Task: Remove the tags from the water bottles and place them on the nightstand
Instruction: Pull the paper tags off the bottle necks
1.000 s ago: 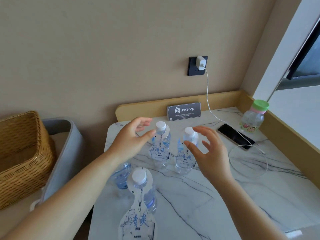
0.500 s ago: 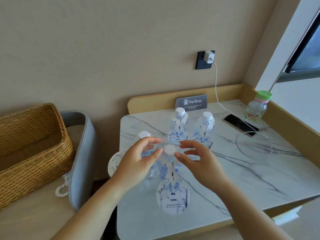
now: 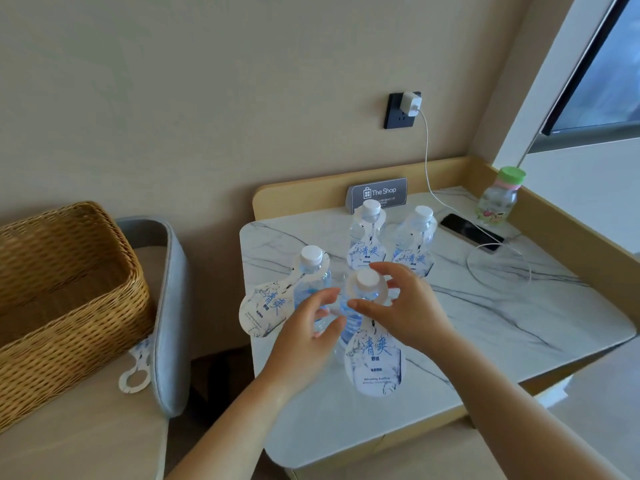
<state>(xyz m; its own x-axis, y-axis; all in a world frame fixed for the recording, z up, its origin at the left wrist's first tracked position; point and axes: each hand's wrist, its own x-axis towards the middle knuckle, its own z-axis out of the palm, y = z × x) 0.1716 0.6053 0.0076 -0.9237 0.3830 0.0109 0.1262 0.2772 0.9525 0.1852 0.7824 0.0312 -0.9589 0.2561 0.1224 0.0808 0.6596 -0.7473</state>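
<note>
Marble, white with grey veins, topped the nightstand (image 3: 491, 344), which had a pale wood rim along the back and the right side. To its left stood a big wicker basket (image 3: 62, 282) on a bench, with a grey padded piece (image 3: 171, 306) upright between basket and nightstand.

Both bare arms reached in over the front edge. The left hand (image 3: 304, 341) was curled about the side of the near bottle (image 3: 349, 317), thumb in front, fingers behind; how firmly, I couldn't tell. The right hand (image 3: 408, 313) was at that bottle's neck, thumb and fingers bent round the ring of the near tag (image 3: 375, 362), which hung down the front of the bottle.

Three more water bottles stood upright, each wearing its tag: the left bottle (image 3: 311, 271) near the left edge, and two back bottles (image 3: 367, 230) (image 3: 415, 237) side by side behind the hands.

Against the back rim leaned a dark sign (image 3: 379, 194) reading "The Shop". A black phone (image 3: 471, 232) lay flat to the right, its white cable (image 3: 427, 168) running up to a charger (image 3: 410, 103) in the wall socket. A small green-capped bottle (image 3: 500, 199) stood in the far right corner. One loose tag (image 3: 135, 372) lay on the bench beside the grey piece.
</note>
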